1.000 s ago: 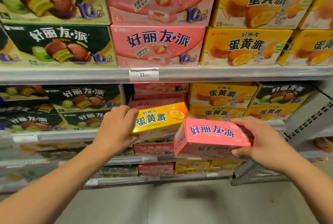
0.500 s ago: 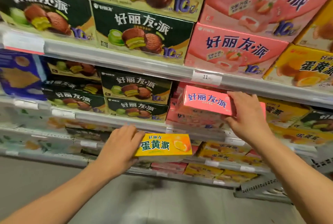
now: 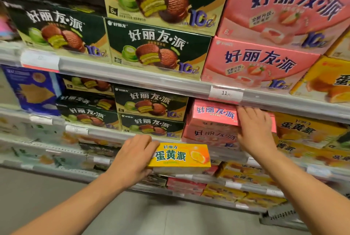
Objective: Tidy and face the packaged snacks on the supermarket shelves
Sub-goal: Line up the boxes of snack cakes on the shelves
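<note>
My left hand (image 3: pixel 133 156) grips the left end of a small yellow snack box (image 3: pixel 180 156), held in the air in front of the lower shelves. My right hand (image 3: pixel 254 127) lies with spread fingers on the right end of a small pink box (image 3: pixel 214 112), which sits on top of another pink box (image 3: pixel 210 136) on the second shelf, just under the shelf rail.
Dark green boxes (image 3: pixel 151 102) fill the second shelf to the left, yellow boxes (image 3: pixel 306 130) to the right. Large green (image 3: pixel 157 45) and pink boxes (image 3: pixel 259 60) stand on the shelf above. A price tag (image 3: pixel 225 93) hangs on the rail. Grey floor lies below.
My right hand has carried the pink box up and back onto the pink stack on the second shelf. My left hand has lowered the yellow box a little. The view swung left.
</note>
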{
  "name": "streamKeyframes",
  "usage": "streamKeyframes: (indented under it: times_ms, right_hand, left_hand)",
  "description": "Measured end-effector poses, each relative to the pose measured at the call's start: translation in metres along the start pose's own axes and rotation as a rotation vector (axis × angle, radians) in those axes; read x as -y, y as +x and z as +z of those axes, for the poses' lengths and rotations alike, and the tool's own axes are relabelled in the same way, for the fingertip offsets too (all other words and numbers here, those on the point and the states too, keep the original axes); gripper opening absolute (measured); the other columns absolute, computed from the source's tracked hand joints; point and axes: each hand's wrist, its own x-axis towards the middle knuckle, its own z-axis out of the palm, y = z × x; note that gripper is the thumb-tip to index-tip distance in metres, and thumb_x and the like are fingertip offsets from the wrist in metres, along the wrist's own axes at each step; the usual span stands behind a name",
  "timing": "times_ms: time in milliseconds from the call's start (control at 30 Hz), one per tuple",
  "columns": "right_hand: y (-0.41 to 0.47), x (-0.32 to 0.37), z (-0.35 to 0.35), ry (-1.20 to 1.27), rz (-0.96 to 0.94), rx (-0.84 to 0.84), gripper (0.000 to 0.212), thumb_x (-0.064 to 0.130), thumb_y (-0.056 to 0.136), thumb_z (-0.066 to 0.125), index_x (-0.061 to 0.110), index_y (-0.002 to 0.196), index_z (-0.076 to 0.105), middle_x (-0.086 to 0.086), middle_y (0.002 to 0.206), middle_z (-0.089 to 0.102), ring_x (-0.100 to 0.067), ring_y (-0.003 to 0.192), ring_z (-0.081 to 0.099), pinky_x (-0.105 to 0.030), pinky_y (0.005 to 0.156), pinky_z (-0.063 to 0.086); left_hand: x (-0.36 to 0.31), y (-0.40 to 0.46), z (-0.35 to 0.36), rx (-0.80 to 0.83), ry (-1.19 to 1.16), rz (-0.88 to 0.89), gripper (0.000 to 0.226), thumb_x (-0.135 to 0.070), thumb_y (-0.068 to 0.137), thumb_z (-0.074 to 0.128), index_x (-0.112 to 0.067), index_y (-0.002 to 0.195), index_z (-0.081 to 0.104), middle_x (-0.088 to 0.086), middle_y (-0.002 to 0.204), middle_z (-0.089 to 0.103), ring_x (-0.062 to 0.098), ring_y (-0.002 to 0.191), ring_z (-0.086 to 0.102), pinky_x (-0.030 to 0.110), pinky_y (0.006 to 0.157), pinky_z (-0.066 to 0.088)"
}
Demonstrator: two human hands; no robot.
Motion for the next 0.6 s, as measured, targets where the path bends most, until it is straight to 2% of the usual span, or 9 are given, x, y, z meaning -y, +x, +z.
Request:
streamKeyframes:
  times_ms: [100, 200, 267, 400, 500, 600]
  right_hand:
    - [0.018, -0.003, -0.003, -0.012, -0.006, 0.034, 0.039, 0.016, 0.068, 0.076, 0.014, 0.101, 0.055, -0.009, 0.100, 0.061, -0.032, 0.095, 0.054, -0.043, 0.082, 0.038]
    - [0.033, -0.003, -0.002, -0.006, 0.029, 0.149, 0.018, 0.027, 0.083, 0.065, 0.018, 0.096, 0.055, -0.007, 0.100, 0.064, -0.031, 0.096, 0.059, -0.043, 0.085, 0.041]
    - [0.041, -0.003, 0.001, 0.037, 0.066, 0.220, 0.012, 0.030, 0.089, 0.058, 0.020, 0.091, 0.053, -0.006, 0.097, 0.066, -0.030, 0.094, 0.061, -0.041, 0.082, 0.042]
    - [0.050, -0.007, 0.004, 0.092, 0.090, 0.300, 0.017, 0.018, 0.087, 0.054, 0.018, 0.076, 0.042, -0.008, 0.084, 0.061, -0.029, 0.074, 0.055, -0.035, 0.065, 0.044]
    - [0.056, -0.007, 0.001, 0.096, 0.095, 0.356, 0.005, 0.015, 0.087, 0.054, 0.014, 0.088, 0.050, -0.003, 0.074, 0.049, -0.027, 0.071, 0.050, -0.034, 0.063, 0.044]
    - [0.061, -0.006, 0.000, 0.091, 0.090, 0.387, 0.015, 0.015, 0.088, 0.054, 0.011, 0.103, 0.056, -0.004, 0.077, 0.049, -0.027, 0.072, 0.051, -0.033, 0.064, 0.044]
  left_hand:
    - [-0.001, 0.006, -0.001, -0.018, -0.005, 0.009, 0.081, -0.046, 0.045, 0.089, -0.021, 0.114, 0.055, 0.000, 0.100, 0.054, 0.023, 0.088, 0.054, 0.035, 0.068, 0.044]
    - [-0.003, 0.010, 0.000, -0.033, -0.002, 0.009, 0.085, -0.048, 0.040, 0.089, -0.021, 0.113, 0.054, -0.001, 0.099, 0.054, 0.021, 0.086, 0.054, 0.034, 0.066, 0.045]
    - [-0.002, 0.010, 0.001, -0.030, -0.009, 0.003, 0.088, -0.050, 0.039, 0.090, -0.021, 0.114, 0.054, 0.000, 0.100, 0.055, 0.021, 0.086, 0.055, 0.034, 0.066, 0.045]
    - [0.002, 0.009, 0.003, -0.023, 0.001, -0.017, 0.088, -0.050, 0.040, 0.090, -0.019, 0.116, 0.056, 0.000, 0.101, 0.056, 0.022, 0.086, 0.055, 0.034, 0.066, 0.045]
    - [0.002, 0.009, 0.002, -0.021, 0.013, -0.035, 0.086, -0.048, 0.040, 0.091, -0.018, 0.114, 0.059, 0.001, 0.100, 0.057, 0.022, 0.085, 0.056, 0.034, 0.065, 0.045]
    - [0.003, 0.008, 0.002, -0.014, 0.017, -0.042, 0.084, -0.048, 0.039, 0.091, -0.019, 0.113, 0.061, 0.000, 0.099, 0.058, 0.022, 0.085, 0.056, 0.033, 0.065, 0.045]
